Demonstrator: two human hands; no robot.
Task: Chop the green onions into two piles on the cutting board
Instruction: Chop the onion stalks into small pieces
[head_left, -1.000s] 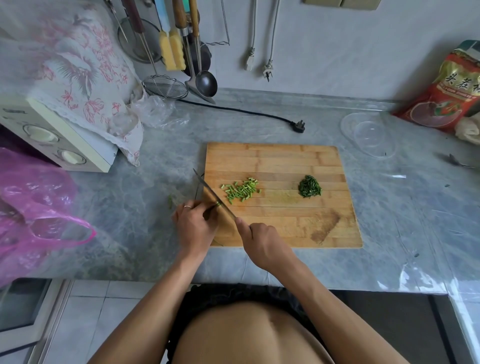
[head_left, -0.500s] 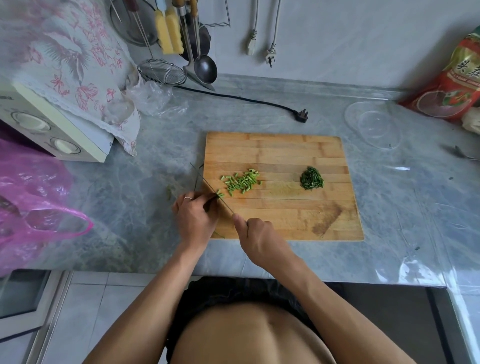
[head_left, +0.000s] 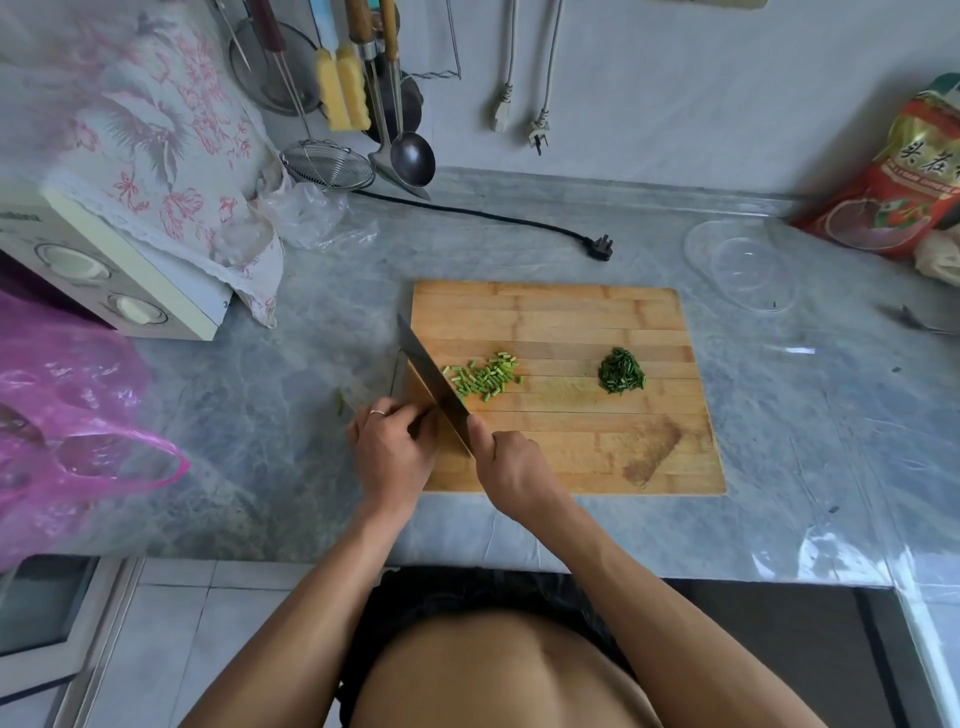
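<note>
A wooden cutting board (head_left: 566, 312) lies on the grey counter. On it sit a loose pile of light green onion pieces (head_left: 485, 376) left of centre and a tight pile of dark green chopped onion (head_left: 622, 370) to the right. My right hand (head_left: 511, 470) grips the handle of a cleaver (head_left: 431, 376), whose blade slants over the board's left edge beside the light pile. My left hand (head_left: 392, 441) is curled at the board's left edge against the blade, holding down green onion stalks; only their tail end (head_left: 341, 402) shows left of the hand.
A cloth-covered microwave (head_left: 111, 270) and a pink plastic bag (head_left: 62, 415) stand at the left. A black plug and cord (head_left: 600, 247) lie behind the board. A clear plastic lid (head_left: 740, 265) and a red food bag (head_left: 893, 192) are at the right. Utensils hang on the wall.
The cleaver blade has risen and tilted, showing its flat side. The small green piece at my left fingertips is no longer visible. Both hands stay at the board's left edge.
</note>
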